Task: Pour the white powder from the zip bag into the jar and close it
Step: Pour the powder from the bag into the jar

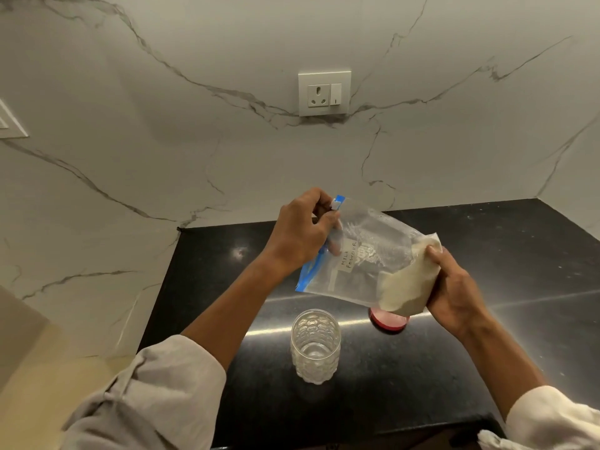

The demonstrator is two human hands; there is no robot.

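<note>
While I watch, left hand (300, 227) pinches the blue zip edge of the zip bag (363, 254); right hand (454, 287) grips its powder-filled bottom (406, 287). Bag held sideways between both hands, above the open jar (315, 345). Red lid (388, 321) on counter (487, 352), under the bag.

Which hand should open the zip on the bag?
Probably the left hand: it already pinches the slider at the bag's blue zip edge. The right hand grips the far end, where the powder sits.
</note>
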